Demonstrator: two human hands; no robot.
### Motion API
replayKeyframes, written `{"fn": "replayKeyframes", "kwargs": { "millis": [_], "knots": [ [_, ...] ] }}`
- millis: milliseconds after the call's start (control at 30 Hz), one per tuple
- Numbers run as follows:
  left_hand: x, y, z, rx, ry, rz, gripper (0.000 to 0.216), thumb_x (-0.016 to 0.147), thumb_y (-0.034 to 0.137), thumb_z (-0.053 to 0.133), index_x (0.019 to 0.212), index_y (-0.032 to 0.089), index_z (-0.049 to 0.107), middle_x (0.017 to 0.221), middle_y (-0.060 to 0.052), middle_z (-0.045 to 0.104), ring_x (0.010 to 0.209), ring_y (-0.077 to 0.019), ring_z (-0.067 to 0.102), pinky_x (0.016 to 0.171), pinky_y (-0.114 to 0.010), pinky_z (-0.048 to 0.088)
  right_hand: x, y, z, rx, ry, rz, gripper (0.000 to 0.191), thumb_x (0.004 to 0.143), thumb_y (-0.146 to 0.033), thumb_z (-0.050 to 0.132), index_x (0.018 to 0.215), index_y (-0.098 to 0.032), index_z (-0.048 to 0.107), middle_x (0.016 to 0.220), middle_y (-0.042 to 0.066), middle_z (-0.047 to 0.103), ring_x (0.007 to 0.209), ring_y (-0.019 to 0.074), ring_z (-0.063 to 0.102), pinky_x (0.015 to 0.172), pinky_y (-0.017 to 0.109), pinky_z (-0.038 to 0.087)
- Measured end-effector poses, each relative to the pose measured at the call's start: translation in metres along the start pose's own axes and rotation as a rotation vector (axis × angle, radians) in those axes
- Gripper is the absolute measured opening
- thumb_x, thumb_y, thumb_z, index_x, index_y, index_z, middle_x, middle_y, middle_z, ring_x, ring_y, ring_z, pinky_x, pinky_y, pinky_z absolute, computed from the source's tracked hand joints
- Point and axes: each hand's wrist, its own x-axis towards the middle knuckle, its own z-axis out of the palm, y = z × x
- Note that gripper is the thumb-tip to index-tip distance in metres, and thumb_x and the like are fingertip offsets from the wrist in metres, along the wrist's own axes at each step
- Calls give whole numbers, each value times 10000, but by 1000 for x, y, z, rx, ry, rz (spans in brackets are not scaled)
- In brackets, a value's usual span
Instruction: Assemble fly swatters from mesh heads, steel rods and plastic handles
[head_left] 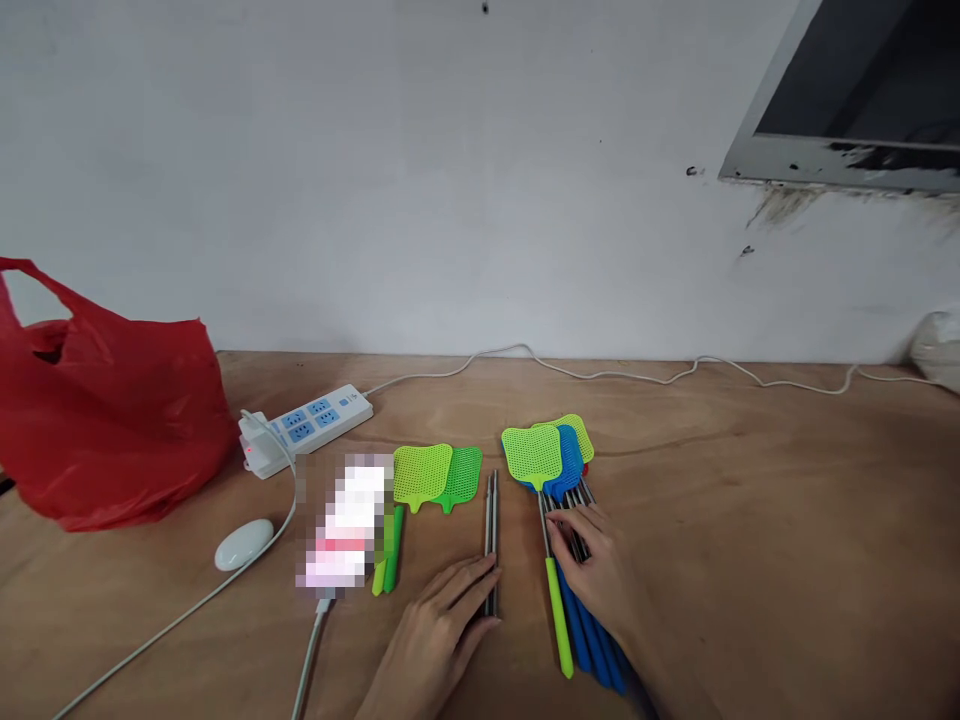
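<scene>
On a wooden table (pixel 750 480), my left hand (pixel 439 630) lies flat with fingers stretched out, the fingertips touching loose metal rods (pixel 491 525). My right hand (pixel 600 575) rests on a pile of fly swatters (pixel 551 455) with green and blue mesh heads, metal shafts and green and blue handles (pixel 574 630); its fingers curl on the shafts. Two green swatter heads (pixel 439 475) lie left of the rods, with green handles (pixel 390 565) below them.
A red plastic bag (pixel 105 400) sits at the left. A white power strip (pixel 307 425) with a cable (pixel 600 372) runs along the wall. A white oval object (pixel 244 543) and a blurred-out item (pixel 345 535) lie near the strip. A grey frame (pixel 847 110) hangs top right.
</scene>
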Motion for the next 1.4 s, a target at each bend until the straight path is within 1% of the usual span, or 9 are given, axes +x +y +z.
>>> {"fn": "replayKeyframes", "kwargs": {
  "millis": [133,267,433,567,700,833,1000,1167,1400],
  "knots": [
    [2,3,1,-4,-2,-14,484,953,206,615,1412,328,519,1286,-25,690,1137,-230,678,937,-368,607,1,-4,3,-146,-49,15,296,894,-315,591,638,-236,465,589,-23,503,581,168,516,577,288,371],
    [2,5,2,-12,-26,-42,492,922,180,657,1382,313,545,1291,-24,686,1141,-234,670,942,-382,604,-1,-6,8,-236,-123,43,325,864,-316,606,625,-239,399,599,-23,513,584,166,530,581,289,325],
    [1,6,-1,-47,-39,-54,491,903,170,671,1367,282,553,1369,-50,630,1214,-251,621,1004,-417,563,-1,-7,10,-291,-146,72,277,826,-236,566,611,-240,392,597,-18,532,570,165,528,565,292,289],
    [1,9,-8,-99,-33,-100,438,918,199,648,1342,278,569,1334,-64,644,1192,-257,630,1032,-449,533,0,-7,9,-259,-89,76,259,775,-203,556,585,-243,385,566,-25,512,548,161,511,551,295,277],
    [2,13,-13,-126,-5,-146,354,941,210,595,1290,267,604,1268,-70,672,1149,-247,650,1039,-452,520,0,-5,8,-213,-22,108,297,766,-233,567,554,-246,359,526,-39,463,493,145,464,529,292,271],
    [2,14,-14,-99,-13,-114,487,896,151,600,1362,288,554,1335,-63,641,1207,-257,620,1074,-486,483,0,-1,8,-162,59,144,289,787,-277,560,571,-252,369,520,-49,441,484,139,460,523,278,311],
    [2,12,-12,-83,-58,-123,612,860,173,632,1441,264,460,1446,-78,555,1318,-270,532,1098,-491,465,-1,3,9,-106,127,165,276,829,-306,549,597,-249,411,538,-53,450,491,135,471,528,266,354],
    [7,8,-13,-38,-104,-103,710,834,144,653,1488,246,395,1501,-86,504,1394,-280,448,1115,-516,441,-3,3,10,-44,115,165,277,857,-328,552,622,-244,430,558,-56,447,507,132,474,532,258,370],
    [11,4,-12,-13,-115,-61,624,849,172,676,1434,286,488,1442,-59,575,1358,-278,499,1104,-529,449,-3,-2,7,8,49,155,309,888,-327,552,614,-240,440,559,-56,461,515,129,477,533,258,367]
  ]
}}
